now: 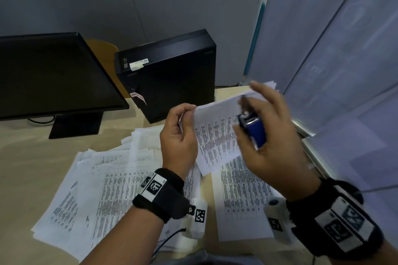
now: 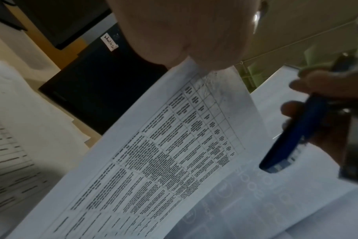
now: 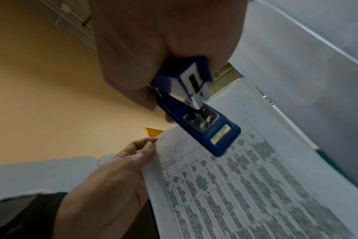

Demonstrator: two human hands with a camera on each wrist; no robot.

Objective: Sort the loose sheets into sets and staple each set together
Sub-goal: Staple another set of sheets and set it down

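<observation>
My left hand pinches the near corner of a set of printed sheets and holds it up above the desk. The sheets carry a dense table of text, and the pinching fingers show at their corner. My right hand grips a blue stapler just above the sheets' right part. The stapler has its mouth open, with its base over the paper's edge. The stapler also shows beside the sheets in the left wrist view.
Several loose printed sheets lie spread over the beige desk, with another sheet near the right. A black monitor stands at the left, a black computer case behind the hands. A frosted partition bounds the right.
</observation>
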